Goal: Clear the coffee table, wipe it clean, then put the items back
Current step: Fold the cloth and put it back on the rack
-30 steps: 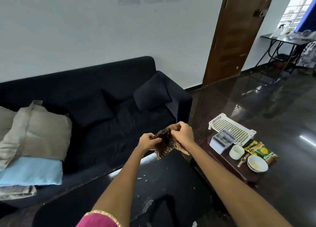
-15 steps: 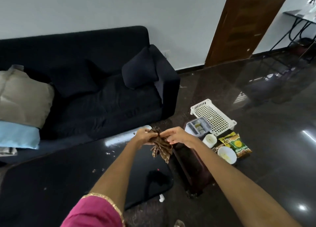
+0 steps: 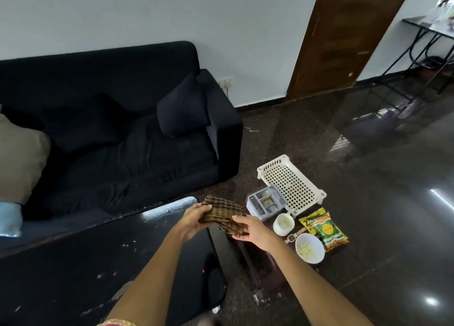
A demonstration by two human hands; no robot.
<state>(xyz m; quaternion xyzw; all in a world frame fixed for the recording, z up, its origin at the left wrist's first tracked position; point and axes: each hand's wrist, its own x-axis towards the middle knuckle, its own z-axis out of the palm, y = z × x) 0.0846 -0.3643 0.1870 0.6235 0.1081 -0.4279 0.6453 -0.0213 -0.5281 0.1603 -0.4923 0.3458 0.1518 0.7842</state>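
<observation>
A brown checked cloth (image 3: 222,211) is held above the right end of the black coffee table (image 3: 73,264). My left hand (image 3: 194,221) grips its left edge and my right hand (image 3: 250,229) grips its lower right corner, so the cloth is spread half open between them. The table top shows pale crumbs and smears. To the right, on a low dark stand, sit a white perforated tray (image 3: 292,183), a grey compartment box (image 3: 266,202), a white cup (image 3: 283,223), a white bowl (image 3: 309,248), a watch (image 3: 293,237) and two snack packets (image 3: 328,229).
A black sofa (image 3: 118,134) runs behind the table, with a dark cushion (image 3: 181,109), a beige pillow (image 3: 19,153) and a light blue one (image 3: 8,218) at its left. Glossy dark floor (image 3: 380,202) lies to the right, with a wooden door (image 3: 344,35) and a metal-legged table (image 3: 432,30) beyond.
The cloth has gone from bunched between my hands to spread out flatter. My hands have moved apart, and the view has tilted down toward the table and the items.
</observation>
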